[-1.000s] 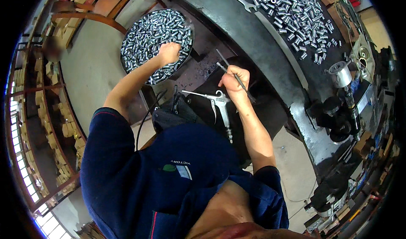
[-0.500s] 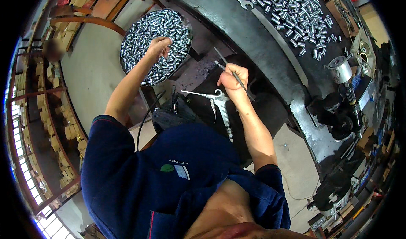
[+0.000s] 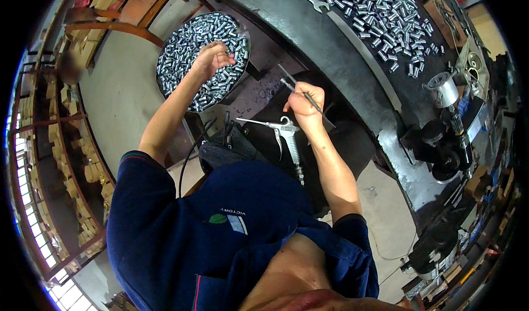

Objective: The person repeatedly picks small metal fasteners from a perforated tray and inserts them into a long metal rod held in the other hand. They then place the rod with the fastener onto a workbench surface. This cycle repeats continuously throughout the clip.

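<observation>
My left hand [image 3: 212,60] is over a round tub [image 3: 246,46] heaped with small shiny metal sleeves [image 3: 182,52]. Its fingers are loosely bent and apart, and I see nothing held in them. Closed around two slim dark metal rods [image 3: 314,103], my right hand [image 3: 307,104] stays between the tub and the workbench. The rods' far ends stick out past the fingers toward the bench. Just below that hand lies a silver air blow gun [image 3: 287,137] with a long thin nozzle, on dark cloth over my lap.
A dark workbench [image 3: 352,74] runs along the right, with more metal sleeves [image 3: 386,19] piled on it. An open-ended wrench [image 3: 308,0] lies at its far edge. A metal cup-shaped fixture [image 3: 442,88] stands farther right. Shelves [image 3: 69,145] with wooden pieces line the left.
My left hand has shifted slightly to the right over the tub, and its fingers have gone from closed to apart. My right hand has barely moved and still grips the rods.
</observation>
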{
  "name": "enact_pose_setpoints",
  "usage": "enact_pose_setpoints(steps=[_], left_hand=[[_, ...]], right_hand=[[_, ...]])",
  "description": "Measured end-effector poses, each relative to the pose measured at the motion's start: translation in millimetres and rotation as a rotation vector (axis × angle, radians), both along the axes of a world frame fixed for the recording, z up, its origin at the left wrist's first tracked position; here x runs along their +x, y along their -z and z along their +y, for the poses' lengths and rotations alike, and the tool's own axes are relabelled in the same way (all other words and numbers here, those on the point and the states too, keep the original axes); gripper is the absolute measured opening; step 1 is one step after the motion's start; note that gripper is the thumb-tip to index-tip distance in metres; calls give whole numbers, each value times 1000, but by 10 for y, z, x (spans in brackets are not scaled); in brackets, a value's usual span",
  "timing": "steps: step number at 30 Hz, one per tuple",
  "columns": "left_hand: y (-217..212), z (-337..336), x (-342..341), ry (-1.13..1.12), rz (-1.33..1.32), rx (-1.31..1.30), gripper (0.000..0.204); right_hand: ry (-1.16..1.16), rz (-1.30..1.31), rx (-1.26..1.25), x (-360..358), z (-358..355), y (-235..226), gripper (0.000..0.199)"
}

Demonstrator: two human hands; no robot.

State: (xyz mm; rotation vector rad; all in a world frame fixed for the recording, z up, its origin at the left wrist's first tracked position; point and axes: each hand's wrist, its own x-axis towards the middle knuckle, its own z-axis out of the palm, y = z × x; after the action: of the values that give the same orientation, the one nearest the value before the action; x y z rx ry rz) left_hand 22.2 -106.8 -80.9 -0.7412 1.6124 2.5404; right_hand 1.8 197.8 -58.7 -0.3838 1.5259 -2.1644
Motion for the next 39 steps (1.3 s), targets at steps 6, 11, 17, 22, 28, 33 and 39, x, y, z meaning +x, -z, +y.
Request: enact_pose_setpoints(steps=[6,11,17,22,28,33,39], left_hand=[[-294,334,-72,103,76,109,30],[-433,785,-38,270,32,186,27],[-564,1044,-30,460,-21,-26,31],[-861,1292,-27,565,59,-420,36],[-826,1334,-43,523,58,-232,28],[-763,1366,-51,558,138,-369,21],[-840,1343,-86,631,245,-484,16]], right_hand=[[11,59,40,7,23,-6,19],[58,258,132,1,26,92,19],[72,380,110,-20,75,-20,22],[66,502,126,-18,102,-81,27],[149,566,128,-7,70,-86,24],[159,320,66,47,-9,13,18],[-10,-257,-366,14,-9,7,20]])
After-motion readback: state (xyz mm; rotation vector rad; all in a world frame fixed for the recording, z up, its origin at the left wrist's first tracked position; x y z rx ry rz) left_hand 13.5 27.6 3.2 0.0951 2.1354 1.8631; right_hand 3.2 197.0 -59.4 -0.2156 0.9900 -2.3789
